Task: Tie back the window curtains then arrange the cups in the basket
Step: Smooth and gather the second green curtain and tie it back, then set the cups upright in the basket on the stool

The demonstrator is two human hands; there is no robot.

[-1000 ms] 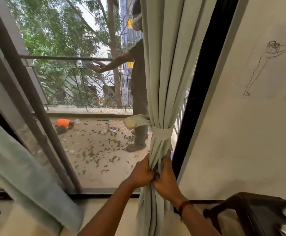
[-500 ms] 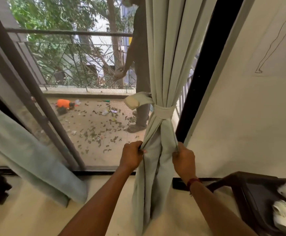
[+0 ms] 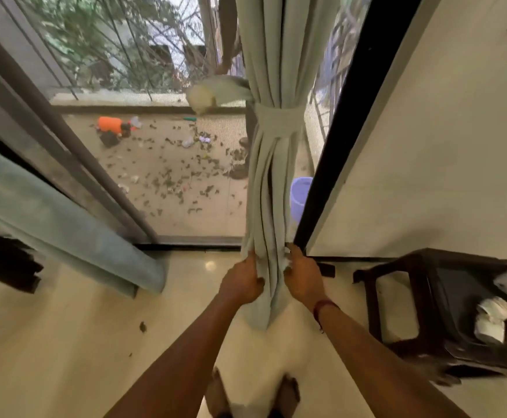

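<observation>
Curtain (image 3: pixel 271 182): pale green, gathered into one narrow bundle and hanging straight down just above both hands, its loose tail dropping between the wrists toward the floor.
Tie band (image 3: pixel 279 119): wrapped snug round the bundle, well above the hands — one floppy end (image 3: pixel 216 92) sticks out up and to the left of them.
Left hand (image 3: pixel 241 282): closed on the left edge of the curtain's lower folds, fingers curled into the cloth, thumb side pressed to it.
Right hand (image 3: pixel 302 274): gripping the right edge of the same folds, directly across from the left hand, only the cloth between them.
Step in hand: looks like tidying and tugging the pleats below the band, so the tie-back part seems close to done on this side.
Other curtain (image 3: pixel 65 224): far to the left of the left hand, slanting loose, no band visible on it — likely still to do.
Cups (image 3: pixel 493 322): white, lying on the dark stool (image 3: pixel 397 267) off to the right of the right hand, well apart from it; whether a basket sits there I cannot tell.
Risk one: pull down too hard and the band could slide or its loose end work free, spilling the folds.
Risk two: uneven tugging from the two hands could twist the bundle lopsided.
Risk three: swinging right afterwards, an elbow could clip the stool and roll the cups.
</observation>
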